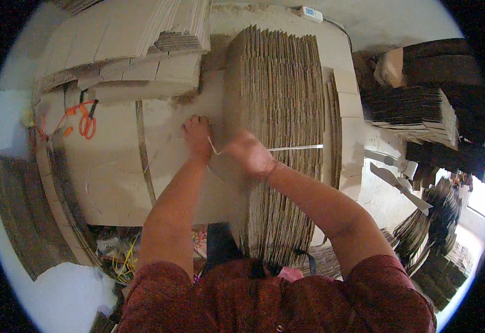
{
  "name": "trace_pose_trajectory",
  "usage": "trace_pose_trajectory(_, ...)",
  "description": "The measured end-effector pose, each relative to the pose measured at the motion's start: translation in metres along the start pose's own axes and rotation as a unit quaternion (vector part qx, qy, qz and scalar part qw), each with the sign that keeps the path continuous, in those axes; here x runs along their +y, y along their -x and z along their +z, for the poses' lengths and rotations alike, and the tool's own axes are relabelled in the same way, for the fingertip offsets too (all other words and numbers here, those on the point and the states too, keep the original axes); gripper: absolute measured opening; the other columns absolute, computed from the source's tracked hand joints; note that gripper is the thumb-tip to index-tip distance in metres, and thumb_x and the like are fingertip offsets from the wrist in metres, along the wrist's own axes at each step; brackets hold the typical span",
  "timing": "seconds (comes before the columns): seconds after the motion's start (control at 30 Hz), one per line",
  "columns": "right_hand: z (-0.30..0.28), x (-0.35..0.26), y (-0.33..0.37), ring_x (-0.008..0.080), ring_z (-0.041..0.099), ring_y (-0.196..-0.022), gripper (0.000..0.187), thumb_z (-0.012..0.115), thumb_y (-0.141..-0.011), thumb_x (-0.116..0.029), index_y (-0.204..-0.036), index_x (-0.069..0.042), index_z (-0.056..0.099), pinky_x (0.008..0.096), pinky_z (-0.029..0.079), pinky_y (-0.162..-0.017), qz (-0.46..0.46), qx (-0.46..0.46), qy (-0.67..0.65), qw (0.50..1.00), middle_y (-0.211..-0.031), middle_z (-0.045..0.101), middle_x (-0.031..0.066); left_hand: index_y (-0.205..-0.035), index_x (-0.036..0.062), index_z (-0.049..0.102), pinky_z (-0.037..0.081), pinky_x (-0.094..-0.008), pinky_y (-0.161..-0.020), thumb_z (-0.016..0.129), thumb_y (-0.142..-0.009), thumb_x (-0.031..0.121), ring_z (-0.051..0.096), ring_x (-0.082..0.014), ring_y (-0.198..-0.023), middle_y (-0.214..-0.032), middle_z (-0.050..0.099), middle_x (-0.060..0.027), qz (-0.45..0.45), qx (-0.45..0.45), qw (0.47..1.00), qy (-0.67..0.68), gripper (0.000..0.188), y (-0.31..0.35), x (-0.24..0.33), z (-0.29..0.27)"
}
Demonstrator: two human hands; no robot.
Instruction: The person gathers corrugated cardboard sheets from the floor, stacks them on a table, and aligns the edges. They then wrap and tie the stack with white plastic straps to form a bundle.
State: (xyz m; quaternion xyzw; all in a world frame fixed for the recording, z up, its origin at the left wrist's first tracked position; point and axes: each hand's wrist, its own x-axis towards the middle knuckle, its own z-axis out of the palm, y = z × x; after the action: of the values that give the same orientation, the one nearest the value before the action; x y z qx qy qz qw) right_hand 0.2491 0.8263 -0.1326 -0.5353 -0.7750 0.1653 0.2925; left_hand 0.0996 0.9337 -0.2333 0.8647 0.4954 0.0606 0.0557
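A long bundle of brown corrugated cardboard sheets (281,89) stands on edge in front of me. A narrow white strap (303,147) crosses its top and runs left to my hands. At the bundle's left side my right hand (248,154) is closed on the strap, somewhat blurred, its wrist resting over the sheets. Further left, just above the table surface, my left hand (197,136) has its fingers curled in, with the strap's loose length running into it. The strap makes a small bend between both hands.
Flat cardboard stacks (126,39) lie at the back left. Orange-handled scissors (88,122) rest on the cardboard-covered table (109,183). Right of the bundle are a white fan blade (392,183) and more stacked cardboard (414,114). Yellow strapping scraps (126,261) lie below the table's front edge.
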Motion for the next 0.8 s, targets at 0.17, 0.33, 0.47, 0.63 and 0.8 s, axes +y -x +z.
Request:
trace_pose_trajectory(0.17, 0.009, 0.001, 0.005, 0.0328, 0.054, -0.075, 0.024, 0.055, -0.066, -0.009, -0.090, -0.008, 0.056, 0.0429, 0.045, -0.071, 0.012, 0.021, 0.034, 0.999, -0.080, 0.056, 0.0111, -0.092, 0.0042, 0.049, 0.046, -0.0463, -0.071, 0.050, -0.080, 0.010, 0.059, -0.0391, -0.082, -0.087, 0.061, -0.0192, -0.100, -0.184, 0.965, 0.160, 0.014, 0.010, 0.003, -0.016)
trace_pose_trajectory(0.33, 0.024, 0.006, 0.016, 0.0306, 0.054, -0.073, 0.024, 0.057, -0.063, -0.009, -0.087, -0.008, 0.057, 0.0409, 0.044, -0.070, 0.003, 0.006, 0.104, 0.995, -0.074, 0.055, 0.0096, -0.091, 0.0030, 0.050, 0.046, -0.0489, -0.063, 0.049, -0.080, 0.011, 0.059, -0.0403, -0.073, -0.077, 0.060, -0.0221, -0.076, -0.200, 0.967, 0.135, 0.014, 0.060, -0.026, -0.004)
trace_pose_trajectory(0.47, 0.024, 0.005, 0.011, 0.0312, 0.055, -0.079, 0.027, 0.059, -0.062, -0.009, -0.089, -0.008, 0.058, 0.0407, 0.045, -0.074, 0.044, 0.034, 0.052, 0.997, -0.078, 0.056, 0.0088, -0.083, 0.0003, 0.055, 0.046, -0.0462, -0.061, 0.052, -0.079, 0.016, 0.060, -0.0374, -0.071, -0.075, 0.060, -0.0232, -0.045, -0.259, 0.952, 0.158, 0.016, 0.089, -0.029, -0.019)
trace_pose_trajectory(0.63, 0.016, -0.005, 0.004, 0.0347, 0.055, -0.085, 0.025, 0.062, -0.066, -0.007, -0.090, -0.009, 0.058, 0.0418, 0.046, -0.078, 0.072, 0.076, 0.021, 0.994, -0.082, 0.057, 0.0095, -0.073, -0.0040, 0.059, 0.045, -0.0400, -0.058, 0.059, -0.076, 0.023, 0.059, -0.0281, -0.065, -0.069, 0.060, -0.0210, -0.161, -0.198, 0.858, 0.446, 0.027, 0.080, 0.009, -0.044)
trace_pose_trajectory(0.8, 0.031, 0.018, 0.008, 0.0380, 0.053, -0.087, 0.024, 0.056, -0.074, -0.009, -0.097, -0.008, 0.058, 0.0460, 0.045, -0.075, 0.079, -0.025, 0.035, 0.996, -0.090, 0.059, 0.0136, -0.073, -0.0032, 0.061, 0.043, -0.0361, -0.055, 0.060, -0.074, 0.015, 0.054, -0.0179, -0.060, -0.067, 0.062, -0.0157, -0.138, -0.143, 0.863, 0.464, 0.018, 0.064, 0.048, -0.040)
